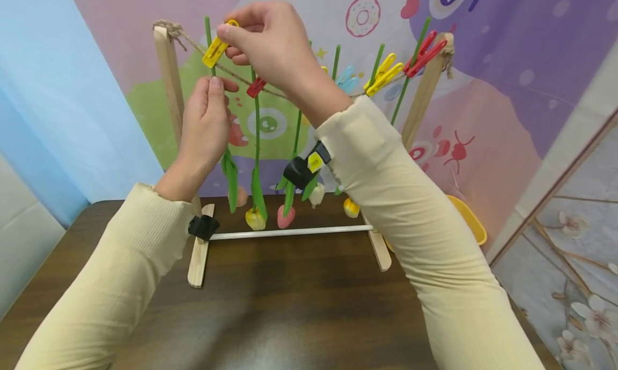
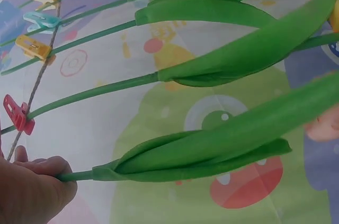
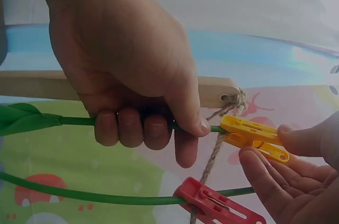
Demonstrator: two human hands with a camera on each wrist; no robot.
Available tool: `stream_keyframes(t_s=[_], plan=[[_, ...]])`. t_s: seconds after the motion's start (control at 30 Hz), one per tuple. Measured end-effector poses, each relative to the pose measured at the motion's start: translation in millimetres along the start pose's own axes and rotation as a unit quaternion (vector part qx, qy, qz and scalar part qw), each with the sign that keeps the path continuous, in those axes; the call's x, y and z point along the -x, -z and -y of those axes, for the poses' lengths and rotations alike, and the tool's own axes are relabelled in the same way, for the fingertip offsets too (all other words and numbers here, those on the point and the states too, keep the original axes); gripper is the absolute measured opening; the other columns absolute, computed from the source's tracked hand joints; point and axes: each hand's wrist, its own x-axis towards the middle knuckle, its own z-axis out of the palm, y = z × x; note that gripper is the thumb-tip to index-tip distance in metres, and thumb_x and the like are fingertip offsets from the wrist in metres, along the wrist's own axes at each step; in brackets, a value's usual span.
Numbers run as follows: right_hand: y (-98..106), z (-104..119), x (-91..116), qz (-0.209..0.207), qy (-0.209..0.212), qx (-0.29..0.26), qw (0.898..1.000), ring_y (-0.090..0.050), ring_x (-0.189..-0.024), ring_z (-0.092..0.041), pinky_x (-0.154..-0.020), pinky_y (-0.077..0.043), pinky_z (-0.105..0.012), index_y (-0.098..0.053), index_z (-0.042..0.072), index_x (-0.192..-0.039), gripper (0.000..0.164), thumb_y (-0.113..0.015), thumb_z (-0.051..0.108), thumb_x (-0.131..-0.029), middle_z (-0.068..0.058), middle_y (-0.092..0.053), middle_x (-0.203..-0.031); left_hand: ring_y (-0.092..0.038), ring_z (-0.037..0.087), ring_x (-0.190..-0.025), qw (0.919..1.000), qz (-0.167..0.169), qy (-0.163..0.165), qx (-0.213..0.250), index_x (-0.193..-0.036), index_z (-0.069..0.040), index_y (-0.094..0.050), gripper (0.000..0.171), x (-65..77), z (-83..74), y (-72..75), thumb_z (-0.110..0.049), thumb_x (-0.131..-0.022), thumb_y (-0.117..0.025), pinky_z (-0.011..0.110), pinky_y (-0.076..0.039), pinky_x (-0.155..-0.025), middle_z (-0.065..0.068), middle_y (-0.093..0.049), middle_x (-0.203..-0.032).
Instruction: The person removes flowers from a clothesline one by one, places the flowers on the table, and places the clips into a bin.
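My left hand (image 1: 210, 118) grips the green stem (image 3: 77, 121) of an artificial tulip just below a twine rope (image 3: 211, 155), its fingers curled round it. That tulip hangs head down; its long leaves (image 2: 185, 152) show in the left wrist view. Between thumb and fingers, my right hand (image 1: 275, 43) pinches the handle end of a yellow clothespin (image 3: 249, 131). The clothespin's nose lies over the stem and the rope, near the left post. Close by, a red clothespin (image 3: 217, 200) clips the neighbouring tulip stem (image 3: 106, 196) to the rope.
The rope sags between a left wooden post (image 1: 169, 80) and a right wooden post (image 1: 425, 102). Further tulips hang from light blue (image 1: 346, 79), yellow (image 1: 383, 79) and red clothespins (image 1: 424, 56). A white rod (image 1: 294, 231) joins the feet on the brown table (image 1: 270, 316). Behind stands a yellow container (image 1: 470, 220).
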Motion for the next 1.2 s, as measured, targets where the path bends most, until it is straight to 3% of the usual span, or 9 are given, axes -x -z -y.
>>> stream_keyframes(t_s=[0.23,0.53,0.7,0.93,1.03,1.2], plan=[[2,-6,-1,-0.027,0.024,-0.019,0.999,-0.065,-0.087,-0.015,-0.075,-0.051,-0.015,-0.064,0.003,-0.109,0.021,-0.059,0.013,-0.091,-0.007,-0.067,-0.105,-0.052,0.008,-0.042,0.9990,0.038,0.013,0.021,-0.096,-0.015,-0.047,0.029,3.1,-0.3,1.1,-0.032,-0.102,-0.024,0.024,-0.046,-0.050,0.000,-0.037,-0.078],[15,-4,1,-0.063,0.053,-0.056,0.995,-0.066,-0.089,-0.016,-0.078,-0.051,-0.015,-0.064,0.002,-0.112,0.024,-0.060,0.011,-0.089,-0.010,-0.068,-0.105,-0.053,0.010,-0.051,0.9986,0.052,0.006,-0.012,-0.097,-0.013,-0.048,0.032,8.6,2.3,1.4,-0.033,-0.102,-0.024,0.024,-0.050,-0.059,0.000,-0.046,-0.064],[26,-9,7,-0.081,0.071,-0.096,0.990,-0.065,-0.089,-0.019,-0.080,-0.051,-0.018,-0.062,-0.001,-0.114,0.025,-0.059,0.007,-0.090,-0.013,-0.066,-0.105,-0.057,0.009,-0.061,0.9964,0.057,0.000,-0.063,-0.095,-0.011,-0.047,0.035,15.0,1.9,0.8,-0.035,-0.102,-0.024,0.025,-0.047,-0.064,0.000,-0.049,-0.069],[39,-24,17,-0.086,0.078,-0.141,0.983,-0.065,-0.090,-0.019,-0.084,-0.051,-0.021,-0.060,-0.002,-0.114,0.026,-0.059,0.009,-0.091,-0.010,-0.065,-0.100,-0.059,0.023,-0.088,0.9870,0.076,-0.014,-0.141,-0.095,-0.004,-0.049,0.044,24.6,4.4,-1.4,-0.036,-0.103,-0.021,0.034,-0.042,-0.072,0.012,-0.055,-0.087],[44,-32,24,-0.087,0.077,-0.160,0.980,-0.065,-0.087,-0.018,-0.085,-0.051,-0.024,-0.061,-0.002,-0.113,0.026,-0.060,0.008,-0.090,-0.008,-0.065,-0.095,-0.053,0.029,-0.084,0.9798,0.089,-0.040,-0.175,-0.094,0.002,-0.049,0.044,29.0,7.6,-3.3,-0.031,-0.103,-0.021,0.037,-0.038,-0.074,0.017,-0.052,-0.090],[52,-43,34,-0.097,0.065,-0.203,0.972,-0.066,-0.081,-0.019,-0.083,-0.053,-0.026,-0.060,-0.004,-0.113,0.025,-0.059,0.004,-0.089,-0.009,-0.065,-0.094,-0.036,0.027,-0.072,0.9639,0.125,-0.067,-0.225,-0.088,0.004,-0.042,0.042,38.3,11.4,-6.5,-0.028,-0.104,-0.020,0.036,-0.031,-0.068,0.013,-0.038,-0.078]])
